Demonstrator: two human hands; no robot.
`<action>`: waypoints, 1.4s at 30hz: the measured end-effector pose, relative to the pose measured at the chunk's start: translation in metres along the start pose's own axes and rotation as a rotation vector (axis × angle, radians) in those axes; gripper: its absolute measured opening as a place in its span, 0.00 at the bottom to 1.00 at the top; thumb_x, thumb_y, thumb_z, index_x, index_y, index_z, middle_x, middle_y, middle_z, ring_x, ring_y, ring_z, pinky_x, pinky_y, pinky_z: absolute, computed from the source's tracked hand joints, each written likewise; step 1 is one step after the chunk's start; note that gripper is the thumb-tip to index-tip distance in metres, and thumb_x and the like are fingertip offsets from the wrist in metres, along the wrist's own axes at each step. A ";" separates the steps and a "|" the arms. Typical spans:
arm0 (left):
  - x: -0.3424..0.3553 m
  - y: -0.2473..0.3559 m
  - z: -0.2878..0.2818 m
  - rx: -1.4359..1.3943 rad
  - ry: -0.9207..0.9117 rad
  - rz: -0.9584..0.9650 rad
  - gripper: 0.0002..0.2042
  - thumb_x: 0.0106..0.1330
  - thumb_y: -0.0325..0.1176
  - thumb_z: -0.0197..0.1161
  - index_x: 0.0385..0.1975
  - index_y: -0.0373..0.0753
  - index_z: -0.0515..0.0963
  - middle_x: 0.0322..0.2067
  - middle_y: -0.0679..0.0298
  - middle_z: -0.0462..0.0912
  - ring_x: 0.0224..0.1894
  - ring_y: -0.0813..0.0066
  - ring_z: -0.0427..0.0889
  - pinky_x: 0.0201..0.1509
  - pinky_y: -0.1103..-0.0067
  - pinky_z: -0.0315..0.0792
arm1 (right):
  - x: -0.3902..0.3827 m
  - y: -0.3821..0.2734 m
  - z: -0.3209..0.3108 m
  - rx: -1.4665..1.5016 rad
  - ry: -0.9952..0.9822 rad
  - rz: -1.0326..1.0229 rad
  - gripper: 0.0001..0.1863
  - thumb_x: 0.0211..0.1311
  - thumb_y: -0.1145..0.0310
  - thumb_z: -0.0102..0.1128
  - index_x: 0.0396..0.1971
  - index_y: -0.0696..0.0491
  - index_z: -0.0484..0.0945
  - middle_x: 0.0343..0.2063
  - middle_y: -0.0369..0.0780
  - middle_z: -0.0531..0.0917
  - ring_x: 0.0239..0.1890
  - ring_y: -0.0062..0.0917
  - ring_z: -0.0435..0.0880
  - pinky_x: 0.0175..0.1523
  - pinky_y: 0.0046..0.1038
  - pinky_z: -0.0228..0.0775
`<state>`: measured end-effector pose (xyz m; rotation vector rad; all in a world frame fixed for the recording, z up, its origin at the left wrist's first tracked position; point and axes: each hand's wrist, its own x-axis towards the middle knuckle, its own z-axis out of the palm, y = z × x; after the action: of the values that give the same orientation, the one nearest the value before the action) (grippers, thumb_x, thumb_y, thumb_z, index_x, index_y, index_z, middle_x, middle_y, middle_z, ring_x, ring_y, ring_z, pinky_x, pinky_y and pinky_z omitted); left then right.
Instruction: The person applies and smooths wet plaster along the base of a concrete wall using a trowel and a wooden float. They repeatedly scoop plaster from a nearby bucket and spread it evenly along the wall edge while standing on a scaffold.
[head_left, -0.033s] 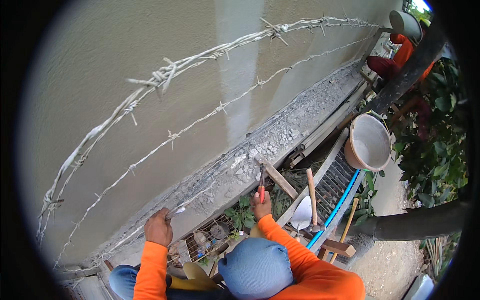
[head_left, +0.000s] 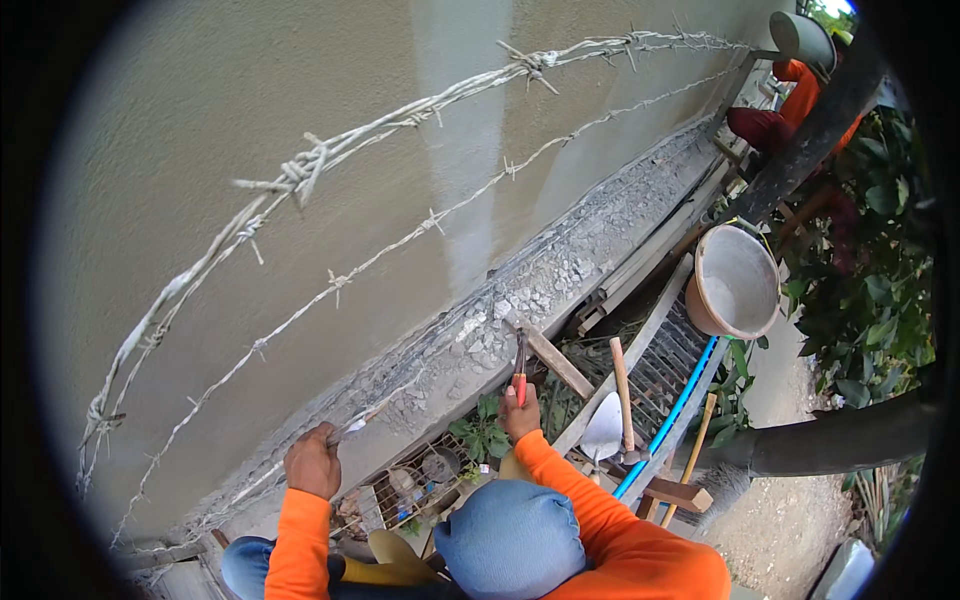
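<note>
My left hand point(head_left: 312, 462) is closed at the concrete ledge point(head_left: 630, 230), on a small greyish object that I cannot make out, beside a pale length of wire point(head_left: 385, 400). My right hand point(head_left: 519, 415) grips red-handled pliers point(head_left: 519, 390), their dark metal end pointing up toward broken concrete point(head_left: 475, 330) on the ledge. A wooden bar with a metal end point(head_left: 555, 355) lies just right of the pliers. A trowel point(head_left: 603, 428) and a wooden-handled hammer point(head_left: 622, 390) rest on a grated walkway point(head_left: 660, 345) to the right.
Two barbed-wire strands point(head_left: 430, 225) run along the painted wall point(head_left: 230, 150). A bucket point(head_left: 733, 280) stands beside a blue pipe point(head_left: 670, 420). A co-worker in orange point(head_left: 795, 95) crouches at the far right, behind a dark post point(head_left: 815, 130). Foliage point(head_left: 870, 290) and a thick horizontal member point(head_left: 820, 445) border the right.
The view has shifted slightly, so the wires and ledge sit a little differently. Both my hands hold much the same positions, with the pliers still in my right hand.
</note>
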<state>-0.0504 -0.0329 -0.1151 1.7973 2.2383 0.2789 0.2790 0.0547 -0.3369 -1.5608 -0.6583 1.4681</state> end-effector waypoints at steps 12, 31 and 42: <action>-0.033 -0.013 0.091 0.151 -0.372 0.063 0.06 0.62 0.32 0.58 0.35 0.39 0.79 0.29 0.44 0.84 0.35 0.41 0.83 0.42 0.55 0.76 | 0.131 -0.049 -0.011 0.147 -0.048 0.199 0.14 0.73 0.55 0.53 0.53 0.40 0.66 0.30 0.35 0.75 0.21 0.25 0.77 0.23 0.36 0.74; -0.024 -0.032 0.084 -0.011 -0.362 0.038 0.04 0.61 0.31 0.61 0.33 0.40 0.80 0.26 0.46 0.84 0.32 0.40 0.83 0.40 0.55 0.77 | 0.161 -0.091 -0.043 -0.233 -0.148 -0.069 0.17 0.74 0.54 0.51 0.48 0.52 0.69 0.19 0.39 0.75 0.15 0.31 0.77 0.16 0.36 0.67; 0.007 -0.027 0.080 0.107 -0.216 -0.057 0.05 0.62 0.28 0.60 0.34 0.41 0.81 0.28 0.51 0.85 0.35 0.49 0.86 0.41 0.60 0.77 | 0.127 -0.122 -0.076 0.157 0.034 0.023 0.16 0.74 0.53 0.50 0.48 0.49 0.69 0.19 0.38 0.73 0.13 0.25 0.73 0.16 0.31 0.67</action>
<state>-0.0514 -0.0326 -0.1997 1.7201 2.1825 -0.0459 0.3956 0.2035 -0.3025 -1.4725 -0.4950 1.4705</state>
